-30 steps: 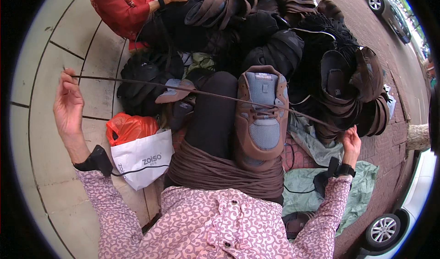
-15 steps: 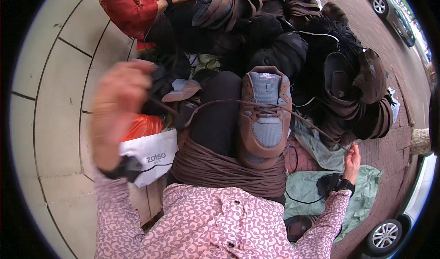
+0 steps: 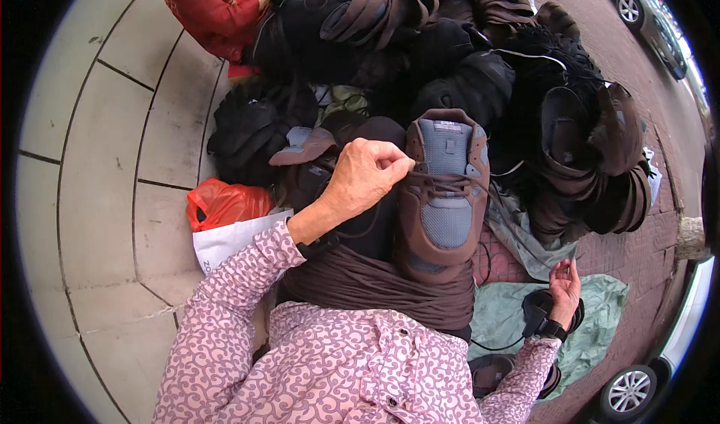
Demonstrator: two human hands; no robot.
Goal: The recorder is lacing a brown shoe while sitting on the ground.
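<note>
The shoe [image 3: 446, 229] sits at the right edge of the lap [image 3: 375, 236], toe toward the cords [image 3: 360, 289], the left hand [image 3: 360, 176] pinching its lace [image 3: 448, 185] with thumb and finger closed, while the right hand [image 3: 564, 290], half open by the green sheet [image 3: 602, 296], holds I cannot tell what.

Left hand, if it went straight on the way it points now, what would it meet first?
The left hand would likely meet the brown-and-blue sneaker first, at its left edge; depth is unclear, so it may be touching.
</note>
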